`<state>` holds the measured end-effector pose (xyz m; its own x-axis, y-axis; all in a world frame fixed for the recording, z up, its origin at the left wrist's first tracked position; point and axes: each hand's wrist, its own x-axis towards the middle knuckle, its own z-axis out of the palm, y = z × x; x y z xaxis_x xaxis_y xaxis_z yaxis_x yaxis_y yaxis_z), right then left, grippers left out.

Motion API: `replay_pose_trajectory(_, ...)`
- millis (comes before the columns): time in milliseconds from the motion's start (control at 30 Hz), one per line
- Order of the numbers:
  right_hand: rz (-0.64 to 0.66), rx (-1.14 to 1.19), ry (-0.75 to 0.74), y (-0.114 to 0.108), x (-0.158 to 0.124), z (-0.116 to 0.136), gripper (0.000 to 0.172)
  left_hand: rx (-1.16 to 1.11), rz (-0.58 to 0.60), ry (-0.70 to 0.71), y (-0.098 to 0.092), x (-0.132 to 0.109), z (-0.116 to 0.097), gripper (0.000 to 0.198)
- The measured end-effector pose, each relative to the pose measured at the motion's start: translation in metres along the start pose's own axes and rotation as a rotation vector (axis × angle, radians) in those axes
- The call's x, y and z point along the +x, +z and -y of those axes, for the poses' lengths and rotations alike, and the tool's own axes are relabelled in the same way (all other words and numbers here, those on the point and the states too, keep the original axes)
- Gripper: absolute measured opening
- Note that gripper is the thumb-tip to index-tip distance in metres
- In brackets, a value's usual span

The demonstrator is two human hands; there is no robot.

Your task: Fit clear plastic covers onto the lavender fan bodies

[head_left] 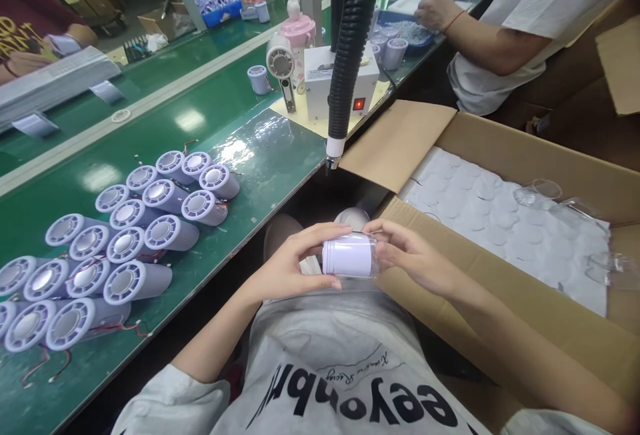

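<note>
A small purple cup (pixel 349 256) is held on its side in the air, just off the counter's (pixel 270 168) near edge. One end is clasped by the left hand (pixel 303 262); the other is pinched by the right hand (pixel 407 255). Other purple cups (pixel 173 232) are bunched near that edge.

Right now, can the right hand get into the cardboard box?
Probably yes: the cardboard box stands open beside the right hand, only its near wall between, though that hand touches the lavender cylinder.
</note>
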<state>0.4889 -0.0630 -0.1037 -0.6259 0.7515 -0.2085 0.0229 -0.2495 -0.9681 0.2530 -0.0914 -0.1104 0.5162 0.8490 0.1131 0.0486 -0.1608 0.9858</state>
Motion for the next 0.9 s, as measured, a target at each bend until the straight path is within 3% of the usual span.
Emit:
replay_pose_trajectory(367, 0.043, 0.262, 0.199, 0.007, 0.006, -0.013, 0.051, -0.026, 0.017, 0.034, 0.002, -0.003, 0.006, 0.078)
replay_pose_trajectory(700, 0.138, 0.464, 0.351, 0.012, 0.005, -0.016, 0.050, -0.026, 0.009, 0.066, 0.003, -0.005, 0.014, 0.080)
replay_pose_trajectory(900, 0.178, 0.581, 0.478, 0.011, 0.007, -0.020, 0.066, 0.005, -0.020, 0.006, 0.007, -0.008, 0.013, 0.075)
